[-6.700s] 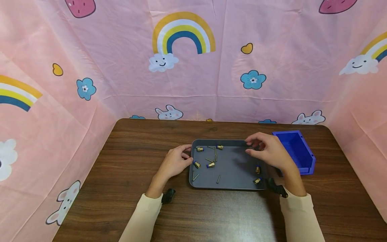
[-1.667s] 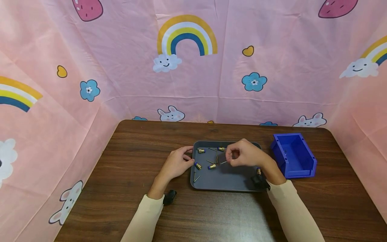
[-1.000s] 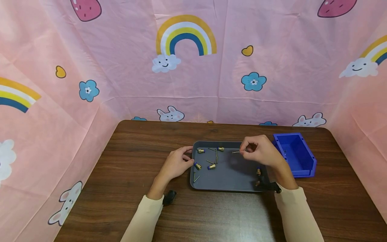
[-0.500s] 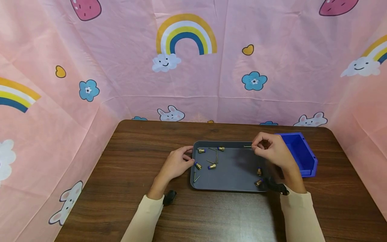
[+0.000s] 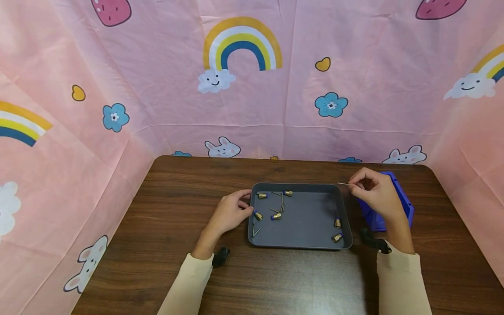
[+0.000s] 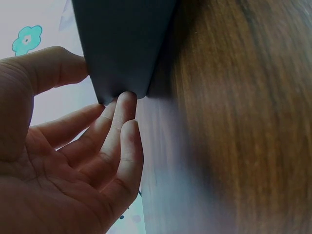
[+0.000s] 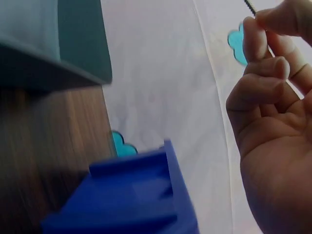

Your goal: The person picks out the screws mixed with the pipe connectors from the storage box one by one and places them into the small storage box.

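In the head view, my right hand (image 5: 376,192) pinches a screw (image 5: 343,183) between thumb and fingertips, above the gap between the grey tray (image 5: 303,245) and the blue bin (image 5: 407,208). The right wrist view shows the threaded end of the screw (image 7: 250,7) beyond the fingertips. My left hand (image 5: 232,211) rests against the tray's left side, thumb and fingertips touching its wall (image 6: 122,44), fingers loosely bent. Brass fittings with blue collars, such as one fitting (image 5: 277,216), and several screws (image 5: 282,203) lie in the tray, mostly at its left.
Two brass fittings (image 5: 337,229) lie at the tray's right end. My right hand and forearm partly cover the blue bin, so its inside is mostly hidden. Wooden tabletop (image 5: 189,175) surrounds the tray; a patterned pink cloth (image 5: 252,109) stands behind the table.
My right hand picked a screw from the tray, then moved right with it, past the tray's right edge toward the blue bin. The left hand has stayed at the tray's left side.
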`<state>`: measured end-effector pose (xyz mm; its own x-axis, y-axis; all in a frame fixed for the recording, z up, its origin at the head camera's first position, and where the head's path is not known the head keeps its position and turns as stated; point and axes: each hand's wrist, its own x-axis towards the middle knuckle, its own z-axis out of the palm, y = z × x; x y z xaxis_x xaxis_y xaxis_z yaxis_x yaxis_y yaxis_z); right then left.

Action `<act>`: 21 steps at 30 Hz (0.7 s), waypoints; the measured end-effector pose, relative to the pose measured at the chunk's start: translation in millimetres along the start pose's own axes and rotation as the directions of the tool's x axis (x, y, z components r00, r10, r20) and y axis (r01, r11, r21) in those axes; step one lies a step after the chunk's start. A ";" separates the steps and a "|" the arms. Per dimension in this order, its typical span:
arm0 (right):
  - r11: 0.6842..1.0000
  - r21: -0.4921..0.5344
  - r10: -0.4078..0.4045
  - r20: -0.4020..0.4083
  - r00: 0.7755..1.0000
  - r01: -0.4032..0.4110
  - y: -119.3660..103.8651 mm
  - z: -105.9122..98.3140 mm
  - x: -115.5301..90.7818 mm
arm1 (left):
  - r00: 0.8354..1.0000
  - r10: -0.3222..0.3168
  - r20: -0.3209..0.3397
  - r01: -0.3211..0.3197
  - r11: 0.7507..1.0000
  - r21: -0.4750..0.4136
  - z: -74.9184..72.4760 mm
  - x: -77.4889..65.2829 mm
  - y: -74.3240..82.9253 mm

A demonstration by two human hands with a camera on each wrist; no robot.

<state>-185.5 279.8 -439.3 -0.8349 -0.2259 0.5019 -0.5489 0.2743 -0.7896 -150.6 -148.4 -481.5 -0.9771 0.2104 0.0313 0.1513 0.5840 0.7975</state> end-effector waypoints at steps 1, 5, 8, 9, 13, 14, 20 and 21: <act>1.000 -0.005 0.006 -0.015 1.000 -0.006 0.9 -2.8 -0.9 | 1.000 0.001 0.000 -0.001 1.000 0.000 0.0 0.1 0.0; 0.999 -0.007 0.032 -0.072 0.997 -0.032 2.3 -12.5 -3.8 | 1.000 0.002 0.002 -0.002 1.000 -0.005 0.2 0.6 -0.5; 0.998 -0.032 0.044 -0.116 0.992 -0.048 4.2 -19.9 -6.6 | 1.000 0.002 0.002 -0.002 1.000 -0.009 0.4 0.8 -0.8; 0.998 -0.034 0.049 -0.130 0.990 -0.053 4.9 -22.4 -7.8 | 1.000 0.002 0.001 -0.002 1.000 -0.008 0.5 0.8 -0.9; 0.995 -0.048 0.078 -0.172 0.982 -0.087 7.8 -33.0 -13.6 | 1.000 -0.001 -0.001 0.001 1.000 -0.005 0.9 0.9 -1.4; 0.994 -0.050 0.087 -0.180 0.980 -0.098 7.9 -35.6 -15.1 | 1.000 -0.001 -0.001 0.001 1.000 -0.005 1.0 1.0 -1.5; 0.975 -0.148 0.126 -0.260 0.957 -0.169 11.5 -50.2 -23.6 | 1.000 0.002 -0.003 -0.002 1.000 -0.006 0.8 1.0 -1.5; 0.968 -0.174 0.129 -0.274 0.953 -0.181 12.3 -52.3 -25.0 | 1.000 0.003 -0.002 -0.003 1.000 -0.006 0.6 1.0 -1.6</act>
<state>-173.5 337.7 -443.1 -0.8777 0.0766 0.4731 -0.3870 0.4691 -0.7938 -151.8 -148.6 -483.2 -0.9770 0.2107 0.0345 0.1531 0.5786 0.8011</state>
